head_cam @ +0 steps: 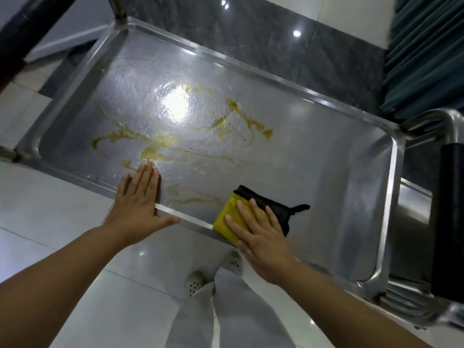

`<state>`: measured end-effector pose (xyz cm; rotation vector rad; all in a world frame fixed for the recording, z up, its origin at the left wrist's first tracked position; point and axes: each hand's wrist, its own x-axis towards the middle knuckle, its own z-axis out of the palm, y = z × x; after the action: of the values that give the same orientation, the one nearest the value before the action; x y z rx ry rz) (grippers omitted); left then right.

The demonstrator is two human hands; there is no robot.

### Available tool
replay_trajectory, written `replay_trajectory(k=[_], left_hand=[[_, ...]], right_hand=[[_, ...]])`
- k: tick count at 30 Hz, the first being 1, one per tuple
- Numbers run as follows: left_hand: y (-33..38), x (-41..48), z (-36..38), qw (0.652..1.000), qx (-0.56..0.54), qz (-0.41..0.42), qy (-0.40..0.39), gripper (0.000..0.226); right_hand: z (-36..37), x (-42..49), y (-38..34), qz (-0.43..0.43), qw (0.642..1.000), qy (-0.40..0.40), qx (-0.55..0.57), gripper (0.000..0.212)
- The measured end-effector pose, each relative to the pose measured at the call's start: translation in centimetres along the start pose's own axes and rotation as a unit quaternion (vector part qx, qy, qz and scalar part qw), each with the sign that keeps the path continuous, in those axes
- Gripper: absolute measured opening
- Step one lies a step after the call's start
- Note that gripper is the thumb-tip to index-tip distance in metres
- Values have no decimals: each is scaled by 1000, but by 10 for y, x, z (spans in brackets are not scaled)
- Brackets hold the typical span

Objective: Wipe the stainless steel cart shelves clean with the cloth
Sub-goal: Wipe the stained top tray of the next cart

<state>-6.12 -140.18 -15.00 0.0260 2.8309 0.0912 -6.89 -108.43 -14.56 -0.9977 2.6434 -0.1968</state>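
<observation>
Nearest the person, the right hand (253, 234) lies flat with fingers spread on the yellow-and-black cloth (251, 212), pressing it down, not gripping it, at the near rim of the cart's top shelf (326, 172), just inside the edge. The left hand (138, 199) is also open and flat, holding nothing, palm braced over the same near rim with its fingertips reaching onto the shelf floor, well to the left of the cloth. Between the two hands a faint yellowish trace lies close against the rim. Farther in, the main yellow smears (175, 136) run across the middle of the shelf, up and to the left of the cloth, stretching along the shelf's long axis toward the far rim under a bright light reflection. The cloth hand is the one placed to work, and the next stroke likely has to travel away from the body and leftward to reach that streaking, while the left hand steadies the cart.
</observation>
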Motion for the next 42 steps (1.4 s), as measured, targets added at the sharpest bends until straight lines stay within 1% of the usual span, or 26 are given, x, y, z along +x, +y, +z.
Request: replay_trajectory(k=[3,5,8,12,14,15,17,21,23,25,28,30,33,35,37,39,42], left_hand=[[0,0,0,1000,4,0,-5,114],[0,1,-1,1000,2,2,-4,114],[1,0,-2,1000,-2,3,-7,112],[3,1,-2,1000,-1,1,0,111],[3,1,0,1000,2,4,5,110],[2,1,1,1000,1,4,6,110],[1,1,4,1000,-4,1,9,110],[-1,2,4,1000,0,0,11,108],[-1,2,4,1000,-4,1,8,108],[-1,2,3,1000,-2,0,5,108],[-1,1,2,1000,8,-5,-7,108],[-1,1,0,1000,8,-4,-12,108],[0,1,-2,1000,4,-4,-19,108],[1,1,-2,1000,1,-3,-15,108],[2,1,-2,1000,-3,-5,-13,108],[2,1,-2,1000,-3,-9,-10,109],[2,0,-1,1000,-4,-9,-8,108]], right_hand=[[-7,10,7,-46,999,4,-19,49],[-13,31,26,-52,998,3,-40,50],[-30,76,60,-3,999,3,-54,54],[-66,141,114,94,995,7,-29,63],[-82,173,139,134,990,20,-31,58],[-90,188,151,151,988,21,-33,54],[-101,212,165,181,983,13,-27,52],[-102,223,161,200,980,12,-15,53],[-95,209,143,186,982,13,-16,52],[-83,187,117,145,989,3,-40,52],[-57,146,66,64,997,-2,-51,59],[-36,117,33,3,999,16,-51,57],[-10,85,-7,-75,995,16,-58,54],[-6,76,-19,-106,993,20,-51,52],[-7,81,-13,-134,989,15,-58,50],[-14,99,3,-135,988,8,-69,51],[-36,142,34,-58,995,7,-76,56]])
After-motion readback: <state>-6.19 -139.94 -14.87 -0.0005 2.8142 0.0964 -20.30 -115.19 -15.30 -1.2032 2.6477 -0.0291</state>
